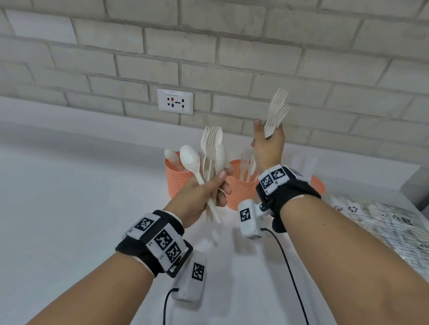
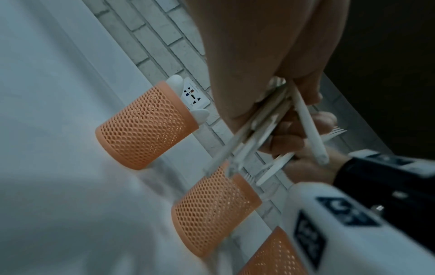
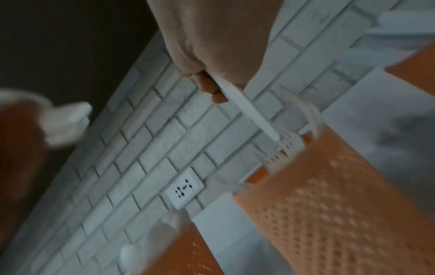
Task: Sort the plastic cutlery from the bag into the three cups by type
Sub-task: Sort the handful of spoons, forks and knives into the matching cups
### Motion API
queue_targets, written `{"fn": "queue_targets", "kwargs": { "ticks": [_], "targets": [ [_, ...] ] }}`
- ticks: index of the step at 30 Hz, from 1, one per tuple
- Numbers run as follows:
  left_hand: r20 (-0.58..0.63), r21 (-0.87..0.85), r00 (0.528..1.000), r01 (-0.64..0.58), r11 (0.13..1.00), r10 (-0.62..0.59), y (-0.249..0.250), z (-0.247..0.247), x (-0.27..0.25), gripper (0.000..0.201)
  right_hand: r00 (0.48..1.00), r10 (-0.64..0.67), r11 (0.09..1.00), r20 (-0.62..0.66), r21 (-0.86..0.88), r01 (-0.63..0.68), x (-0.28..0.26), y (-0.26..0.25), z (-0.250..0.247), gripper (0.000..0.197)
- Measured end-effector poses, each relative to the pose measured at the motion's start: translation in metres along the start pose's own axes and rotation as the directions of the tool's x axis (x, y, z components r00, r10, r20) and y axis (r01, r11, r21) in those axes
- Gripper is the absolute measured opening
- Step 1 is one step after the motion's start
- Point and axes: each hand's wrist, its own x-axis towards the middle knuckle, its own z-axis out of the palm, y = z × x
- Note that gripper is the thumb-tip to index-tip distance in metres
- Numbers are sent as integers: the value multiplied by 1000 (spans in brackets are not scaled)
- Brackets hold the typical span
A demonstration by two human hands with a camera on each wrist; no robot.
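White plastic forks point(image 1: 276, 113), maybe two, pinched in the right hand point(image 1: 268, 145) at 1 o'clock above the orange mesh cups point(image 1: 239, 185), while left hand point(image 1: 197, 196) fingers curl round a mixed cutlery bunch point(image 1: 210, 157).

- My left hand point(image 2: 270, 78) grips a bundle of white plastic cutlery point(image 2: 266, 134), the handles splaying out below my curled fingers point(image 2: 284, 143).
- One thick handle point(image 2: 310, 130) crosses the others at an angle.
- Three orange mesh cups point(image 2: 219, 210) stand in a row along the brick wall point(image 2: 150, 46) on the white counter point(image 2: 58, 148).
- White spoon bowls point(image 2: 175, 81) poke from the first cup point(image 2: 143, 126), by the wall socket point(image 2: 195, 94).
- My right wrist, in its black band point(image 2: 381, 173), shows at the lower right.
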Motion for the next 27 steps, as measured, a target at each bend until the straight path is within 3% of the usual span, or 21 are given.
{"fn": "queue_targets", "kwargs": {
  "ticks": [3,6,9,11,13,15,16,18,20,21,27],
  "targets": [
    [65,-13,998,19,1000,-18,3,-8,-3,19,998,41,995,51,-97,-36,-6,25,4,14],
    [106,-10,994,36,999,-35,5,-15,-6,20,977,163,972,135,-192,-136,-8,37,3,11],
    [103,11,993,60,998,-61,5,-18,-8,19,969,202,949,144,-272,-157,-8,36,0,32],
    [75,25,995,69,997,-70,4,-19,-8,18,980,132,937,146,-340,-76,-7,26,-2,52],
    [40,42,997,65,997,-66,2,-18,-7,18,989,-37,905,145,-414,95,-3,11,-3,57],
    [3,71,998,66,995,-67,1,-15,-5,22,968,-187,882,167,-405,240,-4,-11,-2,39],
    [-13,85,997,71,994,-70,0,-13,-5,24,959,-192,901,209,-350,257,-8,-25,-2,27],
    [-41,88,996,77,993,-73,0,-8,-3,26,917,-66,956,394,-239,172,-22,-50,-4,16],
    [-60,71,996,71,995,-67,-1,-4,-2,26,805,104,962,583,-264,66,-37,-61,-4,21],
    [-60,66,997,62,996,-58,-1,-1,-1,25,768,167,952,619,-304,38,-41,-61,-4,25],
    [-8,99,999,37,994,-36,-7,10,2,23,748,295,939,595,-324,-113,-44,-53,-12,8]
  ]
}}
